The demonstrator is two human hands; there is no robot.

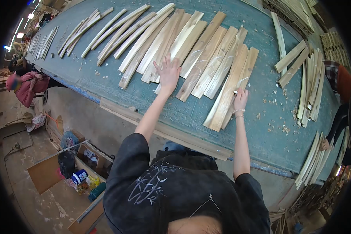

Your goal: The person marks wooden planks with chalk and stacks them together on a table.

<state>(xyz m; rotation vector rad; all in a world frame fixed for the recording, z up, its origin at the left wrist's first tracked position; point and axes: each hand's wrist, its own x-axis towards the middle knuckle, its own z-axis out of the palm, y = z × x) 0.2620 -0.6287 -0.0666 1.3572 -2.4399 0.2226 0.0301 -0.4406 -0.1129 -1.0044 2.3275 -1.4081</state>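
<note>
My left hand [168,74] rests with spread fingers on a row of wooden slats [203,46] that lie side by side on the green table. In my right hand [241,100] is a short white piece of chalk [235,92], pinched between the fingers beside the rightmost slats [232,91]. Pale curved marks [218,58] show on several slats near the middle. A beaded bracelet circles my right wrist.
Curved wooden strips [117,33] lie farther left on the table [175,113]. More strips [311,84] are piled at right, near wood shavings [279,101]. Co-workers stand at left [27,85] and right [341,84]. A box of belongings [85,156] is behind left.
</note>
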